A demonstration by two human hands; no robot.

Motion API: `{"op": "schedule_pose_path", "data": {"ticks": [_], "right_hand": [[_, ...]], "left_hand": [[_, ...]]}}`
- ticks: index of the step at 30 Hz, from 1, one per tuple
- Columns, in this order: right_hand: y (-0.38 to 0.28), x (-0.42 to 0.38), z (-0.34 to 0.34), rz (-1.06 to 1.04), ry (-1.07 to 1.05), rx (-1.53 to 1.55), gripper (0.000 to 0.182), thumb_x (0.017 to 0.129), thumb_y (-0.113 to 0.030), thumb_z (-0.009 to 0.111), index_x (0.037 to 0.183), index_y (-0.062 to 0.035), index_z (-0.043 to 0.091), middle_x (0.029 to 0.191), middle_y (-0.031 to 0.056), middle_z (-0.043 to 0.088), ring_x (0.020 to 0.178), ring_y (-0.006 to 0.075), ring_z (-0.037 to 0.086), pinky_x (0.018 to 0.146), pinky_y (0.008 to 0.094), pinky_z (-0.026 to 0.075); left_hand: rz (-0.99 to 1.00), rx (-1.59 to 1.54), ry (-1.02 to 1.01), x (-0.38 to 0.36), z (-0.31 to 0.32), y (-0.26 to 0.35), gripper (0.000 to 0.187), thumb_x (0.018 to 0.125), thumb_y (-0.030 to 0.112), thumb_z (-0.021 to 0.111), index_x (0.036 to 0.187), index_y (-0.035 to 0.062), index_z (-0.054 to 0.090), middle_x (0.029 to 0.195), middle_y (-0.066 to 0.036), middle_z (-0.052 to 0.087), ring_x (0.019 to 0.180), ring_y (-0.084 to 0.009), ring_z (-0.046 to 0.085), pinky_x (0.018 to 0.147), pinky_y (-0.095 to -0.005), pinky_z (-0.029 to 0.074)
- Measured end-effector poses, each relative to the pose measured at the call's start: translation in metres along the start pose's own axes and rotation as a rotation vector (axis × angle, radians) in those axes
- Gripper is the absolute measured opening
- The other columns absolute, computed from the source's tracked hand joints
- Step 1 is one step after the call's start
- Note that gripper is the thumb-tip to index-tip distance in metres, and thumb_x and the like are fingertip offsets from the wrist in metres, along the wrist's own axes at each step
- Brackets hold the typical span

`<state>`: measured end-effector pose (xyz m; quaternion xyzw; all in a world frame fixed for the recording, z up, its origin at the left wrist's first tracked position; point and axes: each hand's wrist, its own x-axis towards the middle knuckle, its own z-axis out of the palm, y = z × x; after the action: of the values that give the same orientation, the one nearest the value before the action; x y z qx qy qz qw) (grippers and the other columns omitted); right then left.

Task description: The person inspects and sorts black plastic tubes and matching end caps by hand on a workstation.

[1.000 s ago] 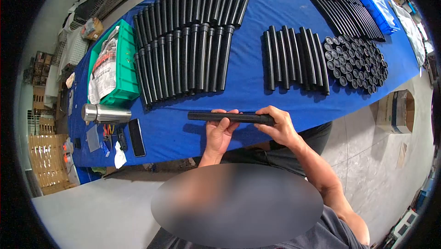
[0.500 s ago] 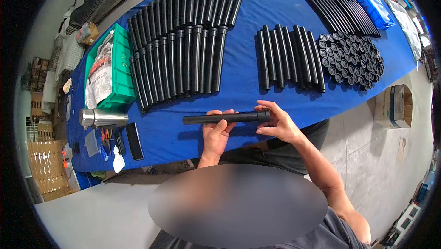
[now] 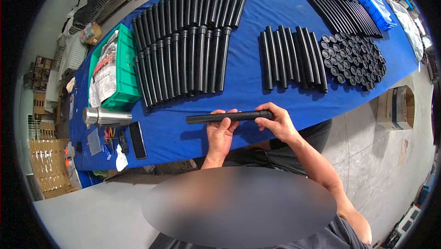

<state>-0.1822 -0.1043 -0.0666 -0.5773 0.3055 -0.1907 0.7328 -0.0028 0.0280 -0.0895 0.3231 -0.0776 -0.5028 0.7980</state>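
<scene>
Held tube: a black tube [image 3: 245, 116], roughly level across the front of the body, raised over the near side of the blue-covered table [image 3: 250, 99].
Left hand: the left hand [image 3: 219, 135] is clamped around the tube near its middle, thumb on the near side, fingertips showing beyond it.
Right hand: the right hand [image 3: 278, 122] pinches the wider end between thumb and fingers.
Wide end: the collar [image 3: 264, 114] is partly covered by those fingers, so I cannot tell whether it sits straight or fully home.
Collar risk: a crooked or loose collar could slip off if the right hand pushes or twists unevenly.
Grip risk: the smooth-looking tube could turn or slide in the left hand if its thumb eases off under load.
Collared tubes: two rows of collared tubes [image 3: 202, 60] lie close together beyond the left hand; a careless bump could set some rolling.
Plain tubes: a batch of plain tubes [image 3: 294, 58] lies ahead of the right hand, beside the clustered round pieces [image 3: 353, 60], which a stray sleeve could scatter.
</scene>
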Motion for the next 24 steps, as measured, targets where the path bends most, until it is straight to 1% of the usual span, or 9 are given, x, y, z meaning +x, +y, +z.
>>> {"op": "schedule_pose_path", "data": {"ticks": [5,8,9,12,13,14,17,21,24], "right_hand": [[-0.011,-0.008,0.001,-0.051,-0.044,0.145,0.069,0.086,0.0,0.078,0.147,-0.0041,0.044,0.118,0.013,0.064,0.089,0.0129,0.065,0.08,0.0272,0.056],[0.004,-0.005,-0.013,-0.183,-0.087,-0.052,0.088,0.084,0.002,0.08,0.156,-0.0094,0.031,0.133,0.0159,0.056,0.095,0.0147,0.064,0.088,0.0283,0.055],[-0.01,-0.008,-0.011,-0.131,-0.078,-0.092,0.078,0.084,0.001,0.08,0.15,-0.0059,0.04,0.126,0.0131,0.062,0.095,0.014,0.064,0.092,0.0287,0.053],[-0.004,-0.003,-0.011,-0.026,-0.156,-0.061,0.062,0.084,0.0,0.08,0.139,-0.0014,0.052,0.113,0.0097,0.068,0.091,0.0127,0.064,0.089,0.0274,0.054],[-0.009,-0.005,-0.007,0.004,-0.065,-0.08,0.042,0.086,-0.006,0.08,0.123,0.0017,0.062,0.098,0.0082,0.07,0.081,0.0131,0.066,0.078,0.0282,0.057],[-0.011,-0.006,-0.006,0.061,-0.054,0.041,0.039,0.087,-0.008,0.079,0.121,0.0018,0.062,0.096,0.0086,0.07,0.078,0.0136,0.066,0.073,0.0288,0.058],[-0.01,-0.007,-0.005,0.193,-0.008,0.287,0.035,0.088,-0.014,0.078,0.116,0.0014,0.062,0.089,0.0097,0.068,0.067,0.0166,0.068,0.058,0.032,0.058],[-0.023,-0.007,0.002,0.095,0.007,0.319,0.041,0.088,-0.012,0.077,0.123,0.0012,0.06,0.086,0.0079,0.067,0.069,0.0155,0.067,0.06,0.0302,0.058],[-0.029,-0.005,0.007,-0.026,-0.013,0.447,0.044,0.089,-0.011,0.076,0.128,0.0001,0.058,0.085,0.0055,0.065,0.068,0.0132,0.065,0.058,0.0283,0.055]], "left_hand": [[-0.015,-0.012,-0.015,-0.001,-0.002,0.001,0.036,0.091,0.005,0.074,0.123,0.0078,0.058,0.122,-0.021,0.068,0.119,-0.0379,0.065,0.102,-0.0469,0.057],[-0.029,0.011,-0.043,-0.002,-0.007,0.001,0.04,0.091,0.008,0.075,0.126,0.008,0.057,0.124,-0.021,0.067,0.121,-0.0386,0.063,0.104,-0.0477,0.056],[-0.036,0.02,-0.054,-0.002,-0.007,0.001,0.04,0.091,0.008,0.075,0.126,0.0081,0.057,0.125,-0.021,0.067,0.122,-0.0387,0.063,0.104,-0.0478,0.056],[-0.018,0.007,-0.064,0.001,-0.009,-0.001,0.039,0.09,0.009,0.075,0.125,0.0076,0.058,0.127,-0.022,0.066,0.123,-0.0392,0.062,0.104,-0.0485,0.055],[-0.01,-0.01,-0.09,0.002,-0.008,0.0,0.039,0.09,0.009,0.076,0.125,0.0076,0.059,0.128,-0.022,0.066,0.124,-0.0393,0.062,0.105,-0.0486,0.055],[-0.001,-0.026,-0.114,0.003,-0.008,0.001,0.039,0.09,0.008,0.076,0.125,0.0075,0.06,0.129,-0.022,0.066,0.124,-0.0393,0.062,0.105,-0.0488,0.055],[-0.04,-0.033,-0.166,0.002,-0.011,0.006,0.039,0.09,0.008,0.076,0.127,0.008,0.062,0.131,-0.022,0.065,0.125,-0.0401,0.06,0.106,-0.0487,0.054],[-0.049,-0.063,-0.159,-0.001,-0.013,0.005,0.037,0.093,0.01,0.072,0.128,0.0088,0.062,0.131,-0.019,0.066,0.125,-0.0356,0.062,0.108,-0.0448,0.053],[-0.153,-0.263,0.134,-0.019,0.003,0.0,0.033,0.093,0.013,0.073,0.125,0.0104,0.065,0.129,-0.016,0.067,0.12,-0.0294,0.065,0.105,-0.0419,0.055]]}}
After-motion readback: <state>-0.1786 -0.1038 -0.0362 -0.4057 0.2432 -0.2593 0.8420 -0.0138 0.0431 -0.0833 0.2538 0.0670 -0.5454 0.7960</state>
